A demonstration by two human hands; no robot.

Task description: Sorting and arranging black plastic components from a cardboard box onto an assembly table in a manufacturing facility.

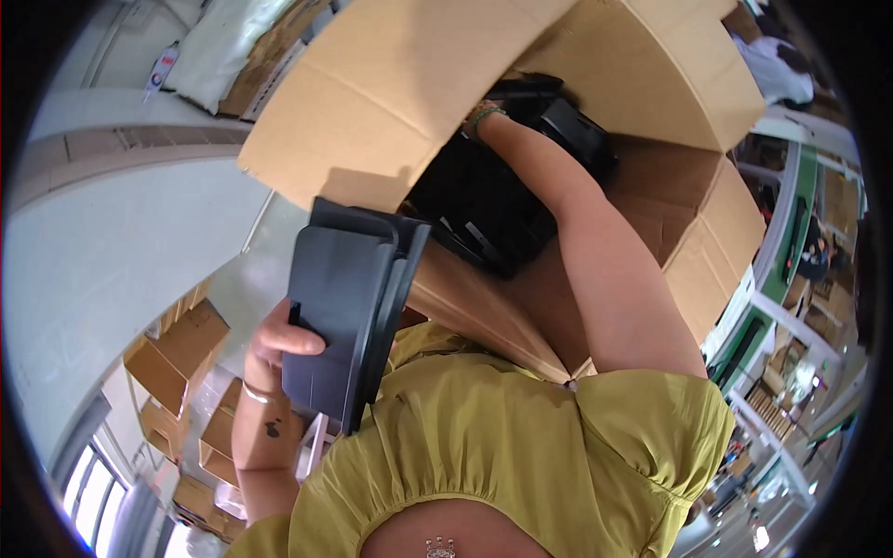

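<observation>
My left hand [276,337] grips a small stack of black plastic panels [339,312] by its lower left side, thumb across the front face. The panels have rounded corners and stand nearly upright beside the box, close to my body. My right arm reaches deep into a large open cardboard box [665,186]. Inside lie several more black plastic parts [498,200], heaped together. My right hand [475,119], just past a green beaded bracelet [486,113], is at the far part of this heap. A box flap hides most of its fingers.
The box's wide flap [372,84] slants up at the far left. Smaller cardboard boxes [177,358] stand at the lower left, beside a long pale surface [130,242]. A bottle [163,67] is at the upper left. Another person [777,70] is at the upper right.
</observation>
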